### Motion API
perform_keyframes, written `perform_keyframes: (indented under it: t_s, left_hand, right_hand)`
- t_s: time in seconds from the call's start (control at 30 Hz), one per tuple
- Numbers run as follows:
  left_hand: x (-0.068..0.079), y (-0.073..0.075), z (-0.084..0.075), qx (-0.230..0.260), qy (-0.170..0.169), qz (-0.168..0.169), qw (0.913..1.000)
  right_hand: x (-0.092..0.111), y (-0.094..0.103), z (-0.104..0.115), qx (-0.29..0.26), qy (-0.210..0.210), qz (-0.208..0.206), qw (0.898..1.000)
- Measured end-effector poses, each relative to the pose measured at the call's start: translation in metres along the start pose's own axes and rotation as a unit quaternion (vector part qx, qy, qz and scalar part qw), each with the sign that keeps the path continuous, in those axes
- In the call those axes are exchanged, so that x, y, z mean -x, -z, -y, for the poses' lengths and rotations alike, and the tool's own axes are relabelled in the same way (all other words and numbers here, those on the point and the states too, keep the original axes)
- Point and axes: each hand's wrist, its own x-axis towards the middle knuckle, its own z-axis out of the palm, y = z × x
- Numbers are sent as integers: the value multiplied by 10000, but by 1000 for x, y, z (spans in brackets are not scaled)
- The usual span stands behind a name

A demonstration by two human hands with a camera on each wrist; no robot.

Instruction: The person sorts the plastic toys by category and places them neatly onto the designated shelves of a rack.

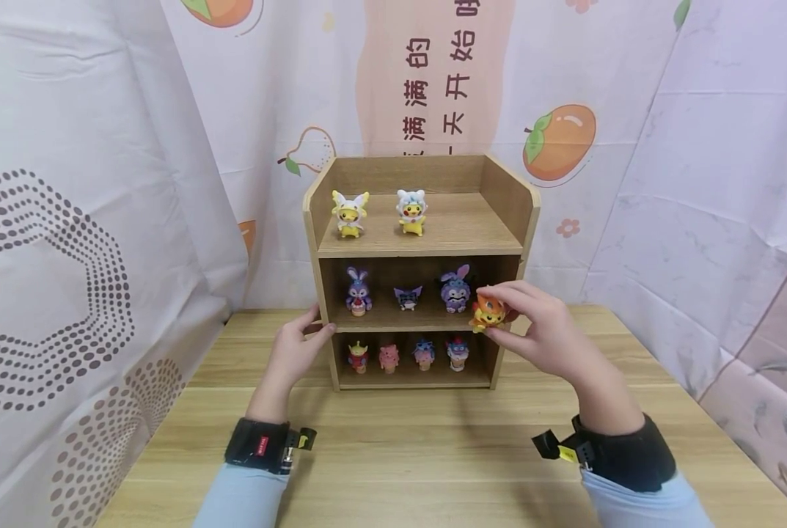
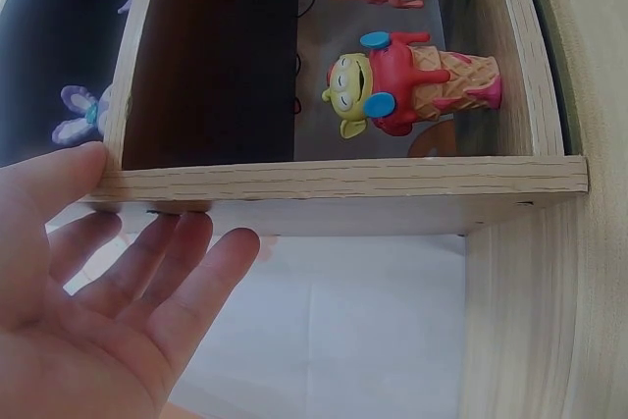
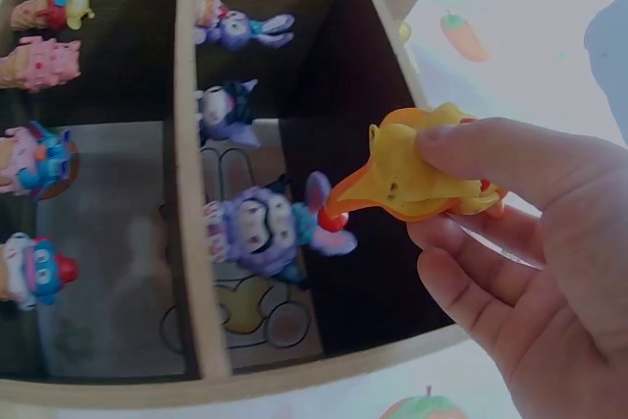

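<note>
My right hand point(image 1: 541, 323) pinches a yellow figurine in an orange hood point(image 1: 488, 313) between thumb and fingers, in front of the right end of the middle shelf. In the right wrist view the figurine point(image 3: 407, 169) lies sideways, its orange tip overlapping the ear of a purple rabbit-eared figurine point(image 3: 260, 228). At the left side of the small wooden shelf unit point(image 1: 419, 251), my left hand point(image 1: 297, 343) grips the side panel point(image 2: 343, 180), thumb at its front edge and fingers along the outer face.
Two yellow figurines in white hoods, one on the left point(image 1: 350, 216) and one near the middle point(image 1: 411, 213), stand on top. A purple rabbit point(image 1: 358, 293) and a dark purple figurine point(image 1: 407, 298) share the middle shelf. Several cone-based figurines point(image 1: 389, 358) line the bottom. Patterned curtains point(image 1: 631, 205) surround the wooden table point(image 1: 393, 447).
</note>
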Motion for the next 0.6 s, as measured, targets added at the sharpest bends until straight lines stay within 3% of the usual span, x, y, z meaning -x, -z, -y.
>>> perform_keyframes:
  t_s: [0.23,0.6]
  left_hand:
    - [0,0,0,6,-32,8,10000]
    - [0,0,0,12,42,28,10000]
  right_hand:
    - [-23,10,7,151,269,-227,9993]
    - [-49,27,13,405,191,-482,9978]
